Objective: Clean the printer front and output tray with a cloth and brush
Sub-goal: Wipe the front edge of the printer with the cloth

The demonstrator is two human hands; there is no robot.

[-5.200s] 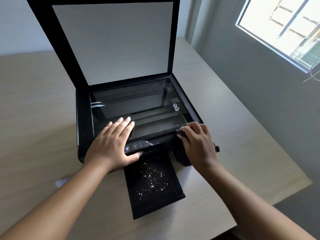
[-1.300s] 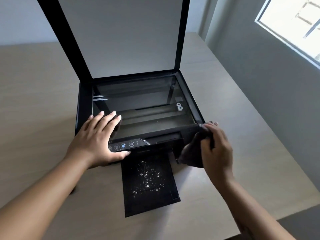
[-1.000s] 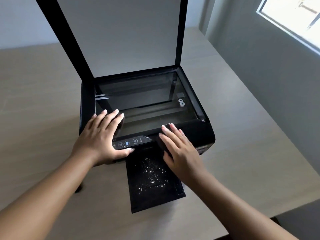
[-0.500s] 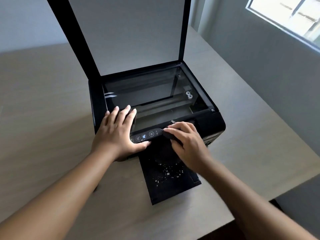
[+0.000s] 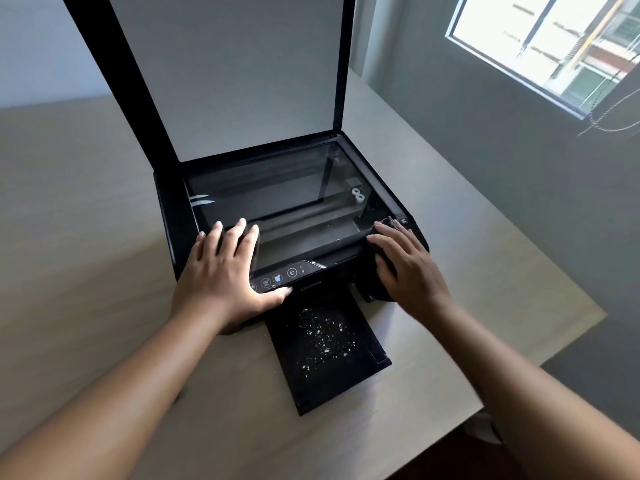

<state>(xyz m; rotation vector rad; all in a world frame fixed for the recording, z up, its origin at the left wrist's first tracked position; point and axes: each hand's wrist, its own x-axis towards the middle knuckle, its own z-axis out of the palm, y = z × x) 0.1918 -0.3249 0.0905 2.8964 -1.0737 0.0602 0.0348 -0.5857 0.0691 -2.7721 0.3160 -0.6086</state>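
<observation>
The printer stands on the bench, square to me, with its scanner lid raised upright. My left hand lies flat on the front-left corner. Its fingers are straight over the edge of the glass and its thumb is against the control panel. It grips nothing and serves as a brace. My right hand presses a dark cloth onto the front-right corner, fingers spread and straight, not curled round it.

Handling: the cloth is soft and limp. It drapes over the corner and should follow the edges under palm pressure. The casing is smooth, hard black plastic, likely to show streaks. The glass is rigid but fragile, so I would put no load on it. The output tray is a thin, flat plastic tongue lying on the bench in front of the printer. I judge it weak at its root, so it calls for light strokes only. Loose, dry white crumbs speckle it. No brush is in view.
</observation>
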